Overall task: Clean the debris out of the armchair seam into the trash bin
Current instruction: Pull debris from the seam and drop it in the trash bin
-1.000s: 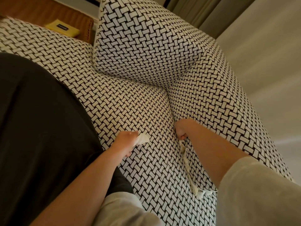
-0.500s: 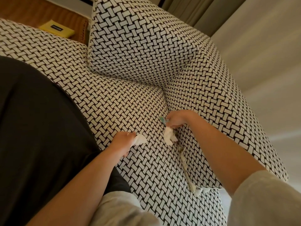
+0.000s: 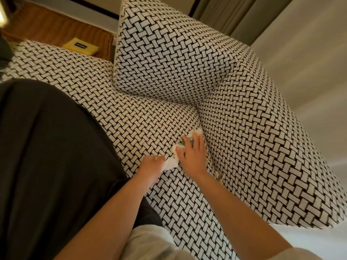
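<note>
Debris (image 3: 197, 131), some white paper bits and a small green piece, lies on the armchair (image 3: 169, 62) seat, just beside the seam (image 3: 201, 119). The right grip (image 3: 191, 152) rests on it with fingers straight and spread out. The left grip (image 3: 151, 165) is curled round a crumpled white paper scrap (image 3: 170, 163). A dark cloth (image 3: 47, 156) lies on the left.
</note>
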Demonstrator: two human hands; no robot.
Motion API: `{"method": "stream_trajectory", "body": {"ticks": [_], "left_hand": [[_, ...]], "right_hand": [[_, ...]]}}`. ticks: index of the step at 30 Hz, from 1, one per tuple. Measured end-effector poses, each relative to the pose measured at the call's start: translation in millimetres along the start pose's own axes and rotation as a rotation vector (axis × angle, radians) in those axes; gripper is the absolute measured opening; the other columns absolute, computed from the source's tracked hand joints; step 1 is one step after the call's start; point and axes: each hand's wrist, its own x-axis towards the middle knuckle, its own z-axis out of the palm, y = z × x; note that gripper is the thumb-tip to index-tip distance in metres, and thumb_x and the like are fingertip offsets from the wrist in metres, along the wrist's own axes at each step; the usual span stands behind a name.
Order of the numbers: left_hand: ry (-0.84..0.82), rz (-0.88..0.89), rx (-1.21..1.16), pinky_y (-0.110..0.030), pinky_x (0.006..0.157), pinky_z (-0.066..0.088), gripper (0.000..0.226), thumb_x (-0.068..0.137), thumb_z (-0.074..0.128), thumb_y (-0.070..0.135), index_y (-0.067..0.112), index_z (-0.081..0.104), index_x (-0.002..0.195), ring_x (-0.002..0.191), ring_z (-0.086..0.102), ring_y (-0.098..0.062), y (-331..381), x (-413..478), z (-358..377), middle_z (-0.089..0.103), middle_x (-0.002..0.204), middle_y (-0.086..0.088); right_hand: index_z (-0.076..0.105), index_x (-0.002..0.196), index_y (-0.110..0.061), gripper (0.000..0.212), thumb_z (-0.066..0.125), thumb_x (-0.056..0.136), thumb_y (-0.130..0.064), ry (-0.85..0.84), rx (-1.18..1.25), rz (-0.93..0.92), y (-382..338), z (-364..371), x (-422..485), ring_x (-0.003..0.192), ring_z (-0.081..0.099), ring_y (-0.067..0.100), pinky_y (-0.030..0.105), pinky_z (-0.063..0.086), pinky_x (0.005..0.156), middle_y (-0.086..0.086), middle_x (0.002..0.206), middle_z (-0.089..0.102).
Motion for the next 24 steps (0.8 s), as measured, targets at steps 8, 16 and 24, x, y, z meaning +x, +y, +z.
{"method": "stream_trajectory", "body": {"ticks": [8,16,24], "left_hand": [[0.055,-0.040,-0.012,-0.023,0.048,0.034,0.031,0.095,0.041,0.023,0.007,0.054,0.118,0.060,0.041,-0.015,3,0,4,0.050,0.081,-0.010],[0.129,-0.075,-0.155,-0.023,0.047,0.037,0.028,0.096,0.041,0.025,0.007,0.053,0.114,0.059,0.043,-0.015,19,-5,-6,0.048,0.080,-0.010],[0.374,0.099,-0.412,-0.022,0.046,0.035,0.042,0.095,0.034,0.048,0.009,0.048,0.088,0.054,0.040,-0.013,63,-17,-65,0.047,0.071,-0.007]], "right_hand": [[0.052,0.117,-0.012,0.027,0.046,0.095,-0.027,0.206,0.274,0.030,-18,12,-8,0.126,0.033,0.019,0.035,0.037,0.104,0.007,0.134,0.040],[0.060,0.092,-0.009,0.005,0.057,0.088,-0.009,0.308,0.327,-0.034,-24,16,-4,0.079,0.048,0.013,0.030,0.046,0.080,-0.004,0.081,0.053],[0.057,0.080,-0.009,0.029,0.042,0.097,-0.028,0.201,0.799,0.092,-99,-36,29,0.046,0.040,0.006,0.018,0.033,0.042,-0.004,0.059,0.047]]}}
